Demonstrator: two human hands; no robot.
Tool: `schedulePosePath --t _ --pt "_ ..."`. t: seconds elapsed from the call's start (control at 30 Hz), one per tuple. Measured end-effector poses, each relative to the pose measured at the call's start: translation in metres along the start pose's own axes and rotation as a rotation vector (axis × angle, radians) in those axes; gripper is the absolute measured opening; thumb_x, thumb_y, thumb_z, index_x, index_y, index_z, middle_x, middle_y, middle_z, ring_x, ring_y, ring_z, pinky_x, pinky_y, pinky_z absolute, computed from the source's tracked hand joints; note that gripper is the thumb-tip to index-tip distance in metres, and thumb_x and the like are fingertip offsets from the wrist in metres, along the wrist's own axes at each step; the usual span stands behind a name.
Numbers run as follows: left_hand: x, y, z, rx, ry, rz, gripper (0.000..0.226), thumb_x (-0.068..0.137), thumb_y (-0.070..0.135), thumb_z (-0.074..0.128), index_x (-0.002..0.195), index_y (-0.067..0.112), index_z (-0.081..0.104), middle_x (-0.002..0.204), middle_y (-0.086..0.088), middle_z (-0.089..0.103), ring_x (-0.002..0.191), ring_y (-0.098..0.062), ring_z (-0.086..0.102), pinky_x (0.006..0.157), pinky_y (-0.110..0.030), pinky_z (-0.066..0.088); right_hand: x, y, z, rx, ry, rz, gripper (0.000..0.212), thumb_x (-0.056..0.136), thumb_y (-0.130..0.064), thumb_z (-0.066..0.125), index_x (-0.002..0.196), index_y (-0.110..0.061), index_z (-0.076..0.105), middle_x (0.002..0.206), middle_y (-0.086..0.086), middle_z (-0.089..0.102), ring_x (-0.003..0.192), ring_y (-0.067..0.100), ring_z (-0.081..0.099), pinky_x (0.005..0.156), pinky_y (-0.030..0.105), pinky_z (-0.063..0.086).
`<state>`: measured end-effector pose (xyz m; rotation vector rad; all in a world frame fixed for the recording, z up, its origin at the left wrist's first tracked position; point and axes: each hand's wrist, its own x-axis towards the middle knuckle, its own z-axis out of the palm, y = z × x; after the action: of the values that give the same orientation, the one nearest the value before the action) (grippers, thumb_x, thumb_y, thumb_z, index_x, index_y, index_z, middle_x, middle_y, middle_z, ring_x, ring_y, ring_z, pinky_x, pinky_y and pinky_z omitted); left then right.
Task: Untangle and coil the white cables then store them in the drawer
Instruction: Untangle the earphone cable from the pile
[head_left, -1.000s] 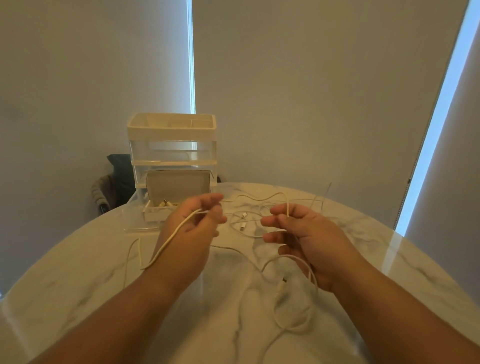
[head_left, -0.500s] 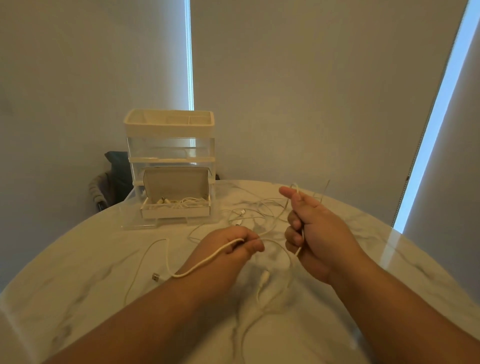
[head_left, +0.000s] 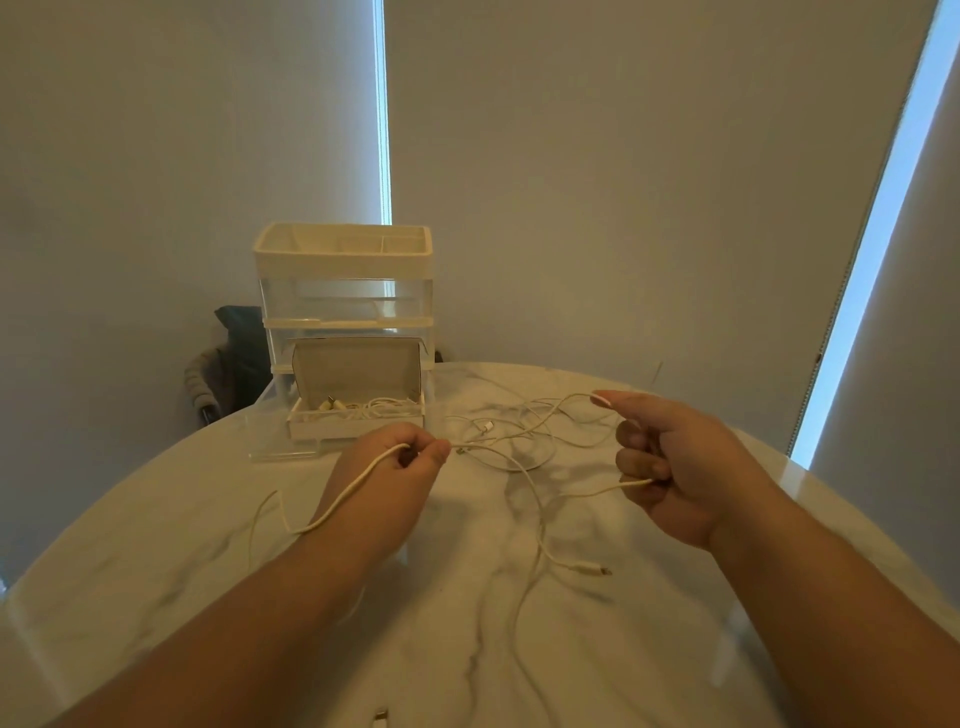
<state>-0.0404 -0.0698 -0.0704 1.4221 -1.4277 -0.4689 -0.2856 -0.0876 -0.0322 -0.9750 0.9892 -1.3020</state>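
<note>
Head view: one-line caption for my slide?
Left hand and right hand each grip tangled white cables over a marble table; the open drawer behind holds more cable.

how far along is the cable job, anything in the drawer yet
Done: the bottom drawer stands open with a stored cable bundle inside. In hand: the left hand pinches a white cable, and the right hand grips a strand. Left: a loose tangle lies on the table between the hands, uncoiled, with a connector trailing nearer the camera; it needs separating, coiling and storing.
</note>
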Motion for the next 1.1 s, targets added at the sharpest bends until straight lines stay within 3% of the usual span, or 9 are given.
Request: schedulePosePath --t 0.1,0.17,0.23,0.37,0.57,0.67,0.77,0.9,1.1 --pt "0.002 -0.003 0.001 0.017 -0.011 -0.025 0.02 0.091 0.04 0.063 0.082 0.025 0.072 0.083 0.004 0.07 0.081 -0.013 0.064 0.079 -0.041 0.055 -0.002 0.004 0.004 -0.136 -0.042 -0.017 0.02 0.091 -0.018 0.063 0.111 -0.019 0.065 0.077 -0.001 0.046 0.045 0.008 0.03 0.041 0.021 0.023" --pt "0.004 -0.004 0.003 0.035 -0.011 -0.031 0.02 0.092 0.042 0.061 0.083 0.027 0.071 0.084 0.005 0.07 0.081 -0.013 0.064 0.08 -0.042 0.056 -0.009 0.007 0.008 -0.508 -0.077 -0.129 0.021 0.087 -0.023 0.071 0.105 -0.032 0.064 0.091 -0.003 0.05 0.059 0.011 0.045 0.053 0.026 0.036" --pt "0.005 -0.006 0.003 0.042 0.0 -0.047 0.02 0.092 0.043 0.061 0.084 0.028 0.071 0.084 0.006 0.07 0.08 -0.012 0.063 0.079 -0.043 0.056 -0.016 0.008 0.012 -0.884 -0.11 -0.247 0.036 0.077 -0.034 0.083 0.103 -0.046 0.061 0.11 -0.01 0.048 0.08 0.01 0.055 0.072 0.026 0.045" --pt "0.004 -0.008 0.002 0.027 0.018 -0.076 0.02 0.093 0.043 0.06 0.084 0.03 0.071 0.085 0.009 0.07 0.081 -0.01 0.062 0.079 -0.04 0.056 -0.023 0.011 0.02 -1.013 -0.203 -0.347 0.069 0.064 -0.036 0.092 0.115 -0.053 0.048 0.12 -0.017 0.032 0.068 0.008 0.048 0.068 0.014 0.048" --pt "0.005 -0.008 0.002 0.031 0.025 -0.068 0.019 0.093 0.043 0.059 0.082 0.032 0.07 0.084 0.012 0.069 0.08 -0.008 0.063 0.07 -0.032 0.056 -0.015 0.023 0.023 -1.254 -0.207 -0.297 0.019 0.081 -0.05 0.075 0.09 -0.033 0.077 0.112 -0.011 0.044 0.088 0.005 0.054 0.07 0.015 0.041" --pt "0.005 -0.009 0.001 0.016 0.042 -0.072 0.02 0.093 0.042 0.06 0.081 0.031 0.07 0.082 0.011 0.07 0.077 -0.009 0.064 0.073 -0.036 0.056 -0.012 0.026 0.023 -1.073 -0.142 -0.362 0.019 0.092 -0.036 0.068 0.082 -0.025 0.08 0.091 0.001 0.068 0.081 0.02 0.064 0.064 0.021 0.042" --pt "0.007 -0.009 -0.001 0.041 0.043 -0.075 0.021 0.093 0.042 0.06 0.081 0.029 0.07 0.081 0.008 0.069 0.076 -0.011 0.063 0.074 -0.039 0.056 -0.01 0.02 0.016 -0.696 0.145 -0.396 0.023 0.096 -0.029 0.062 0.078 -0.033 0.075 0.073 -0.017 0.068 0.066 -0.003 0.061 0.061 0.02 0.041" --pt "0.006 -0.01 0.001 0.06 0.016 -0.081 0.02 0.091 0.041 0.063 0.079 0.027 0.071 0.08 0.006 0.069 0.077 -0.013 0.063 0.072 -0.039 0.055 -0.002 0.018 0.008 -0.317 0.318 -0.367 0.022 0.099 -0.039 0.056 0.092 -0.03 0.075 0.087 -0.001 0.064 0.074 0.018 0.059 0.064 0.033 0.046" --pt "0.008 -0.009 0.002 0.188 -0.039 -0.054 0.018 0.09 0.039 0.065 0.078 0.026 0.069 0.08 0.008 0.067 0.076 -0.008 0.059 0.055 -0.025 0.046 0.0 0.01 0.005 0.122 0.255 -0.284 0.024 0.101 -0.037 0.053 0.095 -0.027 0.074 0.092 0.002 0.052 0.076 0.018 0.057 0.059 0.029 0.04"
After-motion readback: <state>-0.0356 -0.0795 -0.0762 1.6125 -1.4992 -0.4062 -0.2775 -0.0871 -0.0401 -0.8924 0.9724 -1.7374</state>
